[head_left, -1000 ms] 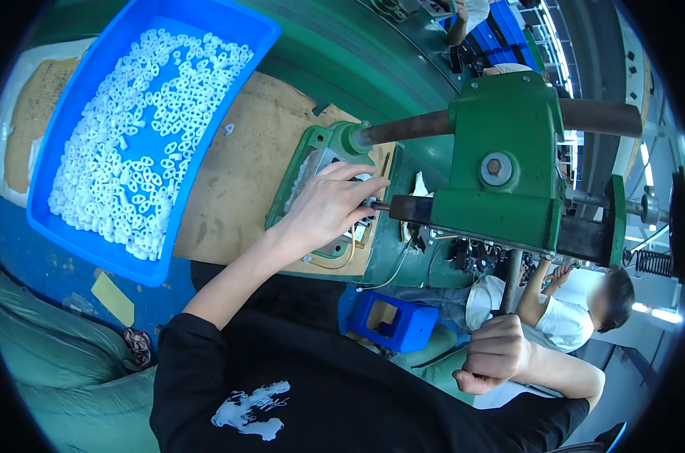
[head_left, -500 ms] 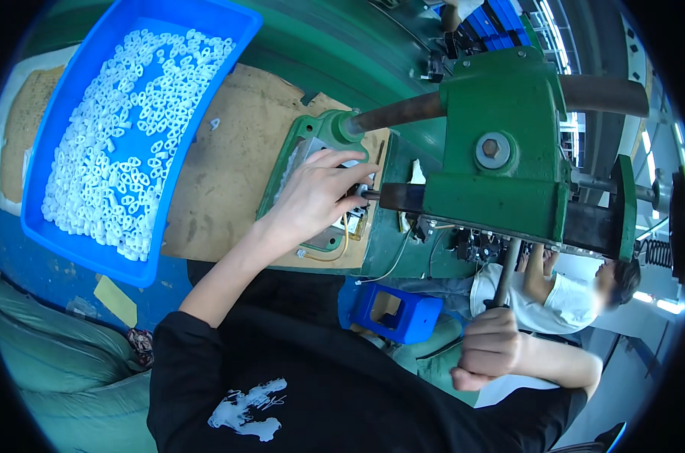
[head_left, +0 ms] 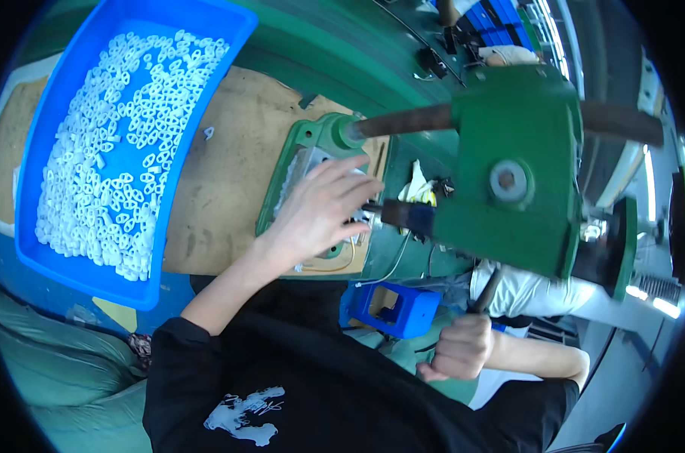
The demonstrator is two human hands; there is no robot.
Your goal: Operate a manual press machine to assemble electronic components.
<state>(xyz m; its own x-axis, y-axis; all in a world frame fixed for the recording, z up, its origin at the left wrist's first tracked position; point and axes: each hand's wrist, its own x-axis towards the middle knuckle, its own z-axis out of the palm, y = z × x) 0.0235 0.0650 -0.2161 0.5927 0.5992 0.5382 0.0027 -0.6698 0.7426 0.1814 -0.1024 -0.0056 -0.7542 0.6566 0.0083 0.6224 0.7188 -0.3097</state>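
My left hand [head_left: 312,215] reaches over the metal fixture [head_left: 303,162] on the press's green base [head_left: 306,136]. Its fingers are stretched out, with thumb and forefinger apart around the tip of the ram [head_left: 406,217]. Whatever lies under the palm is hidden. Low on the right, my right hand [head_left: 463,347] is wrapped round the lever [head_left: 487,291] of a green hand press [head_left: 516,181]. The press head stands to the right of my left hand, joined to the base by a thick steel column [head_left: 406,121].
A blue tray [head_left: 155,291] of small white oval plastic parts [head_left: 165,113] stands on the left. One loose white part [head_left: 209,133] lies on the brown board [head_left: 214,189]. A blue box [head_left: 414,311] sits below the bench edge. Another person's light clothing [head_left: 561,298] shows behind the press.
My right hand and the lever have moved left and slightly up in view. The left thumb has lowered away from the forefinger. The view has shifted slightly.
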